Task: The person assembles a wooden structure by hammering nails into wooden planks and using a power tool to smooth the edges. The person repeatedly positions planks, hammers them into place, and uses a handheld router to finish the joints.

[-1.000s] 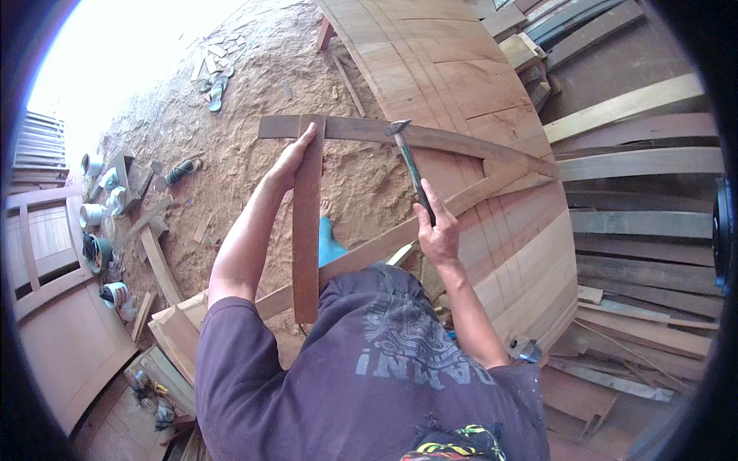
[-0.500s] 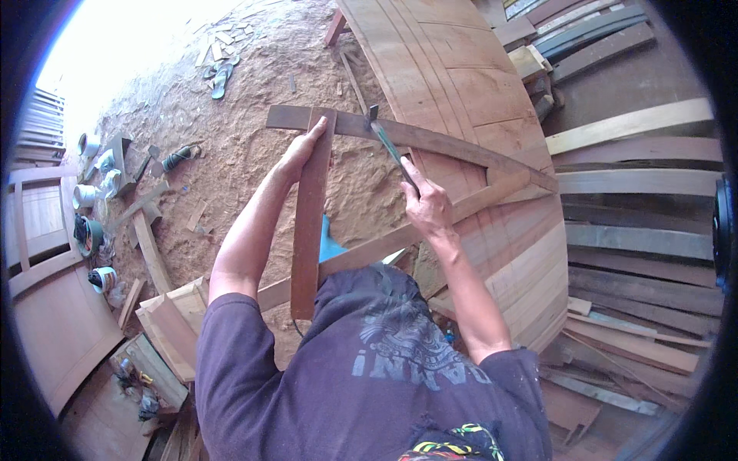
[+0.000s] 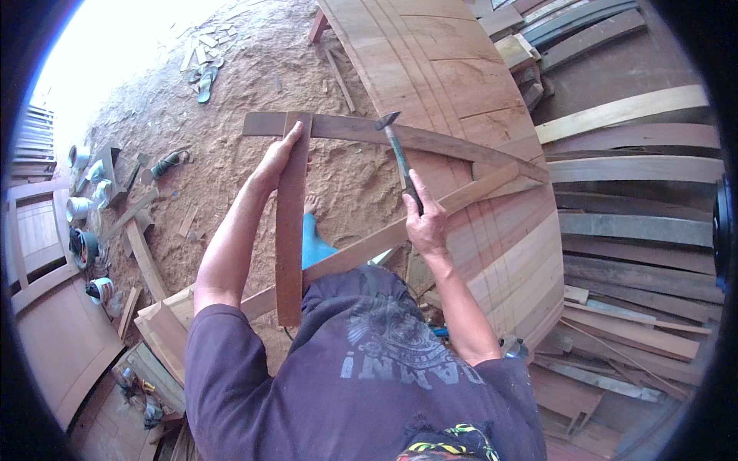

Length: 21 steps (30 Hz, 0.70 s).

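Observation:
With its handle in my right hand (image 3: pixel 427 225), a hammer (image 3: pixel 397 154) with a dark head and greenish shaft points away from me. Its head is over a long dark wooden strip (image 3: pixel 350 129); whether they touch I cannot tell. My left hand (image 3: pixel 275 160) grips the far end of a reddish-brown board (image 3: pixel 290 223), thumb on top, where that board crosses the strip. A paler long board (image 3: pixel 384 238) runs diagonally under the reddish-brown one and meets the strip at the right, so the pieces outline a triangle.
A large panelled wooden door (image 3: pixel 438 69) lies to the right, under the strip's end. Stacked planks (image 3: pixel 638 169) fill the far right. On the sandy ground (image 3: pixel 231 138) at left are tubs (image 3: pixel 78 207), wood scraps and sandals (image 3: pixel 204 83). Another panel (image 3: pixel 65 330) stands at left.
The hammer head has shifted right along the strip and turned, its shaft now more upright. The frame and both hands sit slightly further left in the picture.

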Each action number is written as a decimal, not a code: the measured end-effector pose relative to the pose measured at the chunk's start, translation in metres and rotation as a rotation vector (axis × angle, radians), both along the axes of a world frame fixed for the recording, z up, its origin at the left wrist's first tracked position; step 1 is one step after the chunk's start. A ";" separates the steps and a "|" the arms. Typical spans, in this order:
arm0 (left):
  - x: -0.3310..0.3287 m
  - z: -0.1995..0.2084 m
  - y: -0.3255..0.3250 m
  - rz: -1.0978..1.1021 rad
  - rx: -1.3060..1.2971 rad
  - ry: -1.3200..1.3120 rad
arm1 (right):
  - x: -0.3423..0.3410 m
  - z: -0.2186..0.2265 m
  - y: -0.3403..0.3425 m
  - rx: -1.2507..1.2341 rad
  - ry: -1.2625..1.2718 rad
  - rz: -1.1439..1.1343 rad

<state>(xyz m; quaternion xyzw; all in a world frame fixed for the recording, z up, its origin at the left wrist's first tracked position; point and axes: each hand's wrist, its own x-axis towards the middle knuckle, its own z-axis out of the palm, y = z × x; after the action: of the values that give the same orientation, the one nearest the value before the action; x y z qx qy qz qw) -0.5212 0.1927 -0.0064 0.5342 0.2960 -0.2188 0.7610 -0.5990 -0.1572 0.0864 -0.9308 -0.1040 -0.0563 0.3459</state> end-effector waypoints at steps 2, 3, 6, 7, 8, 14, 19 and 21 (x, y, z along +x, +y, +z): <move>-0.005 0.002 0.003 -0.015 -0.005 0.005 | -0.007 0.004 -0.009 -0.027 0.001 -0.060; -0.007 0.002 0.001 0.008 0.006 -0.005 | -0.008 0.006 -0.011 0.013 -0.034 -0.071; -0.009 0.005 0.002 -0.017 -0.028 0.019 | -0.011 0.007 -0.023 0.018 -0.024 -0.111; -0.013 0.007 0.005 -0.018 -0.010 0.049 | -0.014 0.006 -0.025 0.001 -0.062 -0.104; -0.013 0.004 0.009 -0.017 -0.019 0.050 | -0.014 0.006 -0.026 0.000 -0.058 -0.106; -0.013 -0.003 0.012 0.003 -0.033 0.039 | -0.014 0.000 -0.030 -0.060 -0.071 -0.079; -0.015 0.001 0.012 -0.008 -0.049 0.044 | -0.010 -0.015 -0.031 -0.108 -0.100 -0.063; -0.016 0.001 0.012 -0.011 -0.053 0.036 | -0.009 -0.014 -0.034 -0.107 -0.090 -0.068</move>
<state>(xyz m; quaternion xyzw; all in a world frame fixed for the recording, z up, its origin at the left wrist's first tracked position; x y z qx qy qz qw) -0.5370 0.2048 -0.0057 0.5116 0.3008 -0.2405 0.7681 -0.6081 -0.1911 0.0729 -0.9474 -0.0906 -0.1042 0.2887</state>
